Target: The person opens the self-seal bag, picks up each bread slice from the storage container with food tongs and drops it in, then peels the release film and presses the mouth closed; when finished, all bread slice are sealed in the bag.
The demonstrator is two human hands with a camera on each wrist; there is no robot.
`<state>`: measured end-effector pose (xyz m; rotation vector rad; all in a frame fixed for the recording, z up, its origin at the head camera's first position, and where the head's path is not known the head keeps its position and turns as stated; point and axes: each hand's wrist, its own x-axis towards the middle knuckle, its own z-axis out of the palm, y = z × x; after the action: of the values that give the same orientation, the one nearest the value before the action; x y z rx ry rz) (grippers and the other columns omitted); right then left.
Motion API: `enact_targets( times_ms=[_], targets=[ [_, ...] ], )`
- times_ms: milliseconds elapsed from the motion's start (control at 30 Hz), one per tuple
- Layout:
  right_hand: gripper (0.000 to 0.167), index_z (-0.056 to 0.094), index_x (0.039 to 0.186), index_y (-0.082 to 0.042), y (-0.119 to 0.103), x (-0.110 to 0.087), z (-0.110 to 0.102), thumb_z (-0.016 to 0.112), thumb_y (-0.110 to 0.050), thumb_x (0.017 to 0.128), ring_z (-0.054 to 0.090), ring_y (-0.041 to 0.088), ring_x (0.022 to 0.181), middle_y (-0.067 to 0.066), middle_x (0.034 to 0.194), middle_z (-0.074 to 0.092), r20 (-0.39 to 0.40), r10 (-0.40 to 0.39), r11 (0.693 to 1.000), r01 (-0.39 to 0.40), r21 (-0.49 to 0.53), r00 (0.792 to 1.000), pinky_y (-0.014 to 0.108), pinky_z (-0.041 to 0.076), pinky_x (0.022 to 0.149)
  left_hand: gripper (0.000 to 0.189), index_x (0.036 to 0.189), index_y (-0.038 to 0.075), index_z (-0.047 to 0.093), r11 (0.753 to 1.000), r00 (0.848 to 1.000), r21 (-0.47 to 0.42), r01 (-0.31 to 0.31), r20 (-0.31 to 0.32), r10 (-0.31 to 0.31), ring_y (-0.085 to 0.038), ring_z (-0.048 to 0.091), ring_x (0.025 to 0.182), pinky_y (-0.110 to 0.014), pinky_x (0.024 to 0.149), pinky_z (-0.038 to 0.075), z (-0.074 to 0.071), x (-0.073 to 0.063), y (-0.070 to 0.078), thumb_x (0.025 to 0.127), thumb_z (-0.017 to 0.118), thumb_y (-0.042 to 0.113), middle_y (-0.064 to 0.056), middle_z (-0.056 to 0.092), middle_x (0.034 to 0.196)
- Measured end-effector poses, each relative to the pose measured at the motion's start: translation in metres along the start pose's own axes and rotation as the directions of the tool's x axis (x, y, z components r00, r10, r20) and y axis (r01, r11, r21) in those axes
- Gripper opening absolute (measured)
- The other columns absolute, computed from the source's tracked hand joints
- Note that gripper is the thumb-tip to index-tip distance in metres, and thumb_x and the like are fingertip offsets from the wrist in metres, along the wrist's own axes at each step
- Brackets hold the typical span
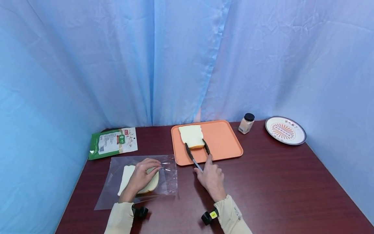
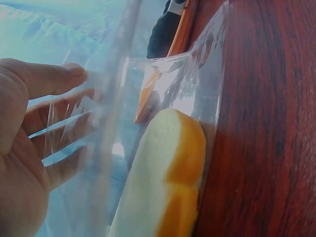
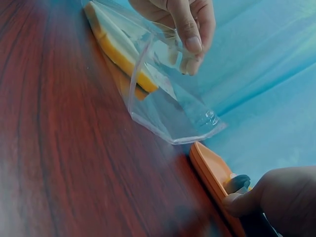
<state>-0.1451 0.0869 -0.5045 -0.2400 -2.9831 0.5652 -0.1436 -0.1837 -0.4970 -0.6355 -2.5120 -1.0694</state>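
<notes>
On the left, a clear plastic bag (image 1: 111, 191) lies on the table with a slice of bread (image 1: 125, 175) inside. My left hand (image 1: 143, 175) holds the bag's upper film near its mouth between thumb and fingers, above that slice. The film lifts away from the bread (image 2: 148, 173) in the left wrist view. My right hand (image 1: 212, 178) grips black-tipped tongs (image 1: 196, 165). Their spread tips stand at either side of the near edge of another bread slice (image 1: 191, 135), which lies on an orange tray (image 1: 225, 143). In the right wrist view, the right hand (image 3: 291, 197) hides most of the tongs.
A green and white packet (image 1: 112, 143) lies at the back left. Right of the tray stands a black-lidded jar (image 1: 246, 123), and beyond it a patterned plate (image 1: 299, 138). Blue curtains (image 1: 181, 65) hang along the back and sides of the table (image 1: 271, 191).
</notes>
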Motion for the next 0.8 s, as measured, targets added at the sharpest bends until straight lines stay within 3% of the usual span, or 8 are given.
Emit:
enact_targets(
  times_ms=[200, 467, 800],
  targets=[
    [0.083, 0.04, 0.143, -0.001, 0.009, 0.002, 0.0, 0.074, -0.05, 0.086, 0.064, 0.041, 0.059, 0.025, 0.072, 0.064, 0.011, -0.028, 1.0, 0.028, 0.002, 1.0, 0.046, 0.05, 0.047, 0.011, 0.094, 0.006, 0.08, 1.0, 1.0, 0.0, 0.0, -0.008, 0.0, -0.023, 0.071, 0.095, -0.042, 0.083, 0.06, -0.001, 0.0, 0.0, 0.083, 0.078, 0.003, -0.006, 0.076, 0.099],
    [0.082, 0.043, 0.144, -0.005, 0.028, 0.004, 0.003, 0.075, -0.051, 0.085, 0.065, 0.042, 0.058, 0.024, 0.072, 0.064, -0.069, -0.125, 0.992, 0.124, -0.016, 0.99, 0.046, 0.049, 0.045, 0.01, 0.094, 0.004, 0.079, 1.0, 1.0, -0.01, 0.001, -0.009, -0.001, -0.024, 0.071, 0.095, -0.043, 0.083, 0.061, -0.001, 0.002, 0.0, 0.084, 0.077, 0.003, -0.008, 0.076, 0.099],
    [0.076, 0.045, 0.141, -0.01, 0.049, 0.005, -0.005, 0.075, -0.052, 0.085, 0.064, 0.042, 0.058, 0.021, 0.072, 0.064, -0.076, -0.186, 0.983, 0.185, -0.016, 0.98, 0.046, 0.048, 0.044, 0.01, 0.094, 0.005, 0.08, 1.0, 1.0, -0.007, 0.017, -0.004, -0.017, -0.024, 0.071, 0.095, -0.043, 0.084, 0.06, 0.0, 0.001, 0.0, 0.084, 0.078, 0.004, -0.007, 0.076, 0.099]
  ],
)
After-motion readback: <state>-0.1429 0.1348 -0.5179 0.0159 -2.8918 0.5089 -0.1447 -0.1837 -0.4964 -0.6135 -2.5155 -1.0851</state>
